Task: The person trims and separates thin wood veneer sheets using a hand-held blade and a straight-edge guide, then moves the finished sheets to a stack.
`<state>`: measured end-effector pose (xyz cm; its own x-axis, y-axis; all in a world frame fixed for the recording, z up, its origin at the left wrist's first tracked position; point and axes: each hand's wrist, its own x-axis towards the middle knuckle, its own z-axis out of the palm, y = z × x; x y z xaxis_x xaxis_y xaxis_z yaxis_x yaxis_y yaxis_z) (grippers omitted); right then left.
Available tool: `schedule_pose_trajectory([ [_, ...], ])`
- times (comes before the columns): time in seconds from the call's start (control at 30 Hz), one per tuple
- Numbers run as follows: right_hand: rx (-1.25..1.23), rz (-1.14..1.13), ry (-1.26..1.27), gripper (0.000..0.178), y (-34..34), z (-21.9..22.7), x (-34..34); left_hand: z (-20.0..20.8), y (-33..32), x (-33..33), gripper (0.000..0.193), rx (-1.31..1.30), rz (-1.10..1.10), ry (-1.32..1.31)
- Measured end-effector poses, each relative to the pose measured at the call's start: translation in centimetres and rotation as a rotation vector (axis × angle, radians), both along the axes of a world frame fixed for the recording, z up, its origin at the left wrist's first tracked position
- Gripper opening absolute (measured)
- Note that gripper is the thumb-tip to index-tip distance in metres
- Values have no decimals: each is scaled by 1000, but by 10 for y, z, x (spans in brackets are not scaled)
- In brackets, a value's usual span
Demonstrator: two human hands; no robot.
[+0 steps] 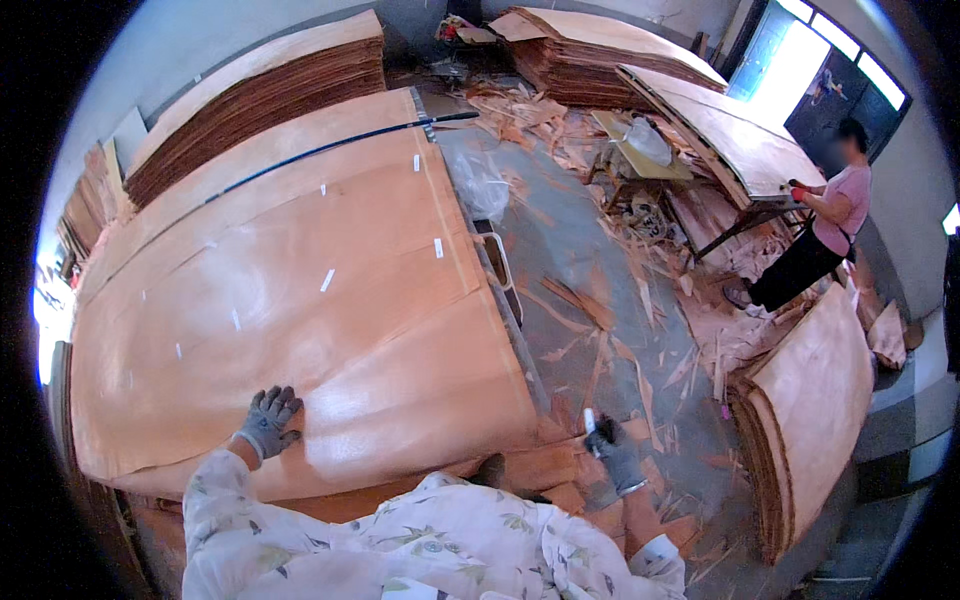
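A broad sheet of orange-tan wood veneer [260, 300] covers the worktable before me, with several short white strips stuck on it. My left hand [268, 420], in a grey glove, lies on the near part of the sheet with its fingers apart. Off the table's near right corner is my right hand [616, 455], in a grey and dark glove. Its fingers are closed round a small white object [590, 419], whose kind I cannot make out. A long dark blue pole [310, 163] lies across the far part of the veneer.
Tall veneer stacks [260, 100] stand behind the table, with another stack [800, 400] at the right. Scraps [590, 300] litter the floor. A person [840, 210] in a pink top and red gloves works at a second table [740, 130]. Clear plastic [480, 185] hangs beside my table.
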<state>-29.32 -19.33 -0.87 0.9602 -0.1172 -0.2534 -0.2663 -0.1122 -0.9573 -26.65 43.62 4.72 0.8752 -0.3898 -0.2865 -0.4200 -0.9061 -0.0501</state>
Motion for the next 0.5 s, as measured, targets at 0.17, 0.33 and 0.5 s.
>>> schedule_pose_trajectory([
  [0.17,286,-243,16,28,-81,-22,38,-10,-99,46,26,-365,68,-350],
  [0.33,143,-171,249,48,-177,-28,92,-12,-272,105,30,-609,213,-384],
  [0.5,52,184,145,45,-210,-24,208,-23,-337,117,37,-167,671,-170],
])
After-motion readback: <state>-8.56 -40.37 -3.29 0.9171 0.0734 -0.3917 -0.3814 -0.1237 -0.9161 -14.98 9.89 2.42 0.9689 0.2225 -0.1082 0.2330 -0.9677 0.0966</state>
